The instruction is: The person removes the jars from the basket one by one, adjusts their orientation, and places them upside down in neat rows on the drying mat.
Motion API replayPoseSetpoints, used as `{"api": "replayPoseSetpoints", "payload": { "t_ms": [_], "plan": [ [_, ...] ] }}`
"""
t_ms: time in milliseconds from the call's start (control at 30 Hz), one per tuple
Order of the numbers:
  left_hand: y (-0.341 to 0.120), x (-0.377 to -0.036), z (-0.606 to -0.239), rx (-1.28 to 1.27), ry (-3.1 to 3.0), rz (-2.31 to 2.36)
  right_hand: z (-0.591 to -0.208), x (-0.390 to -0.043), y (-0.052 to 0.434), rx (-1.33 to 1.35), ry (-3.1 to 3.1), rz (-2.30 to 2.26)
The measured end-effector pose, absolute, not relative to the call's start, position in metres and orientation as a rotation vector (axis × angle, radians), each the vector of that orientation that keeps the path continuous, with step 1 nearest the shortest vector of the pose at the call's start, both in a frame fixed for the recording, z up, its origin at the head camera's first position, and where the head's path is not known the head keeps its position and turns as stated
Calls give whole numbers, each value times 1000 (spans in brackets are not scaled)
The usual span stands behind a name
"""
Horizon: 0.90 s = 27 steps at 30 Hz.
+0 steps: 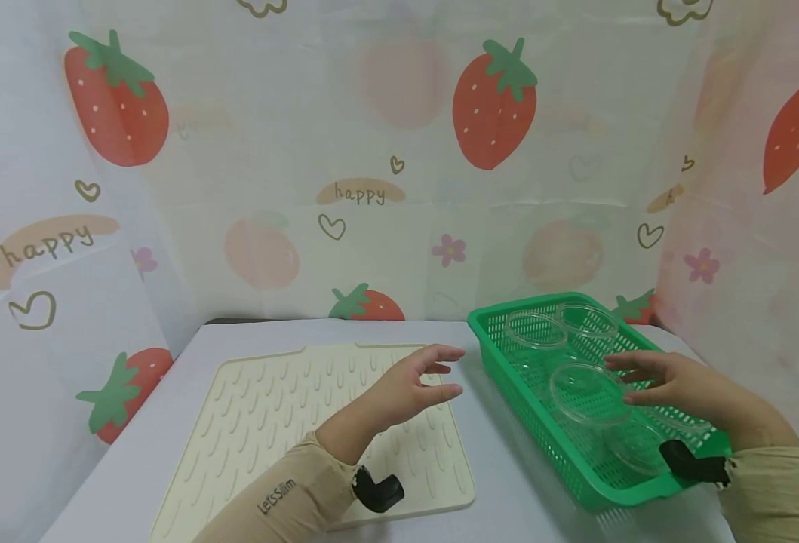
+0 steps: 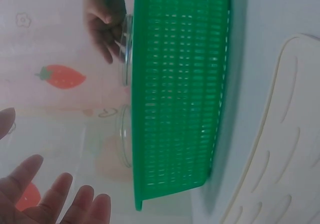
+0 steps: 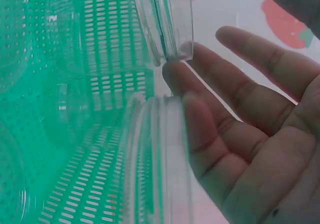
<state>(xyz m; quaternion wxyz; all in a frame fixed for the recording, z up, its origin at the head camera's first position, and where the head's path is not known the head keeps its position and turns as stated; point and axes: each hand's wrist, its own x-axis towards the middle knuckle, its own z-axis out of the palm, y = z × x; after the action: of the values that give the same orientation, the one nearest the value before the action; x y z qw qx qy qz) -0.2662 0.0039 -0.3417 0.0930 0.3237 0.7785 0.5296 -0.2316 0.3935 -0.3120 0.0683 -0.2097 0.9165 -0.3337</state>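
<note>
Beige-sleeved, the right hand (image 1: 677,381) has parted fingers just beside a clear container (image 1: 589,395), contact unclear; a green basket (image 1: 528,407) lies beneath them. The left hand (image 1: 409,388), fingers likewise parted, hangs over a cream mat (image 1: 256,422), the basket to its right.

A white tabletop (image 1: 508,490) stands before a pale backdrop (image 1: 399,275) — creased, and running round on both sides — printed with red strawberries (image 1: 495,109), faded round fruits (image 1: 261,253), pink flowers (image 1: 450,250), outlined hearts (image 1: 332,227) and the word "happy" (image 1: 361,194) on tan smears (image 1: 66,223), one strawberry (image 1: 375,306) cut off low down by the tabletop's far edge.
</note>
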Motion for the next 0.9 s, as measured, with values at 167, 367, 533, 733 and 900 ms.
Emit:
{"api": "replayPoseSetpoints", "payload": {
  "t_ms": [167,367,533,733,900],
  "plan": [
    [2,-251,-325,946,2312,1559,-312,-230,392,-647,2667,-1092],
    [0,-249,-323,949,2304,1556,-313,-228,390,-614,2640,-1134],
    [1,-250,-327,939,2294,1565,-315,-229,390,-592,2622,-1171],
    [1,-250,-327,943,2287,1569,-318,-231,391,-601,2592,-1229],
    [2,-255,-335,943,2290,1572,-319,-232,392,-647,2481,-1317]
  ]
}}
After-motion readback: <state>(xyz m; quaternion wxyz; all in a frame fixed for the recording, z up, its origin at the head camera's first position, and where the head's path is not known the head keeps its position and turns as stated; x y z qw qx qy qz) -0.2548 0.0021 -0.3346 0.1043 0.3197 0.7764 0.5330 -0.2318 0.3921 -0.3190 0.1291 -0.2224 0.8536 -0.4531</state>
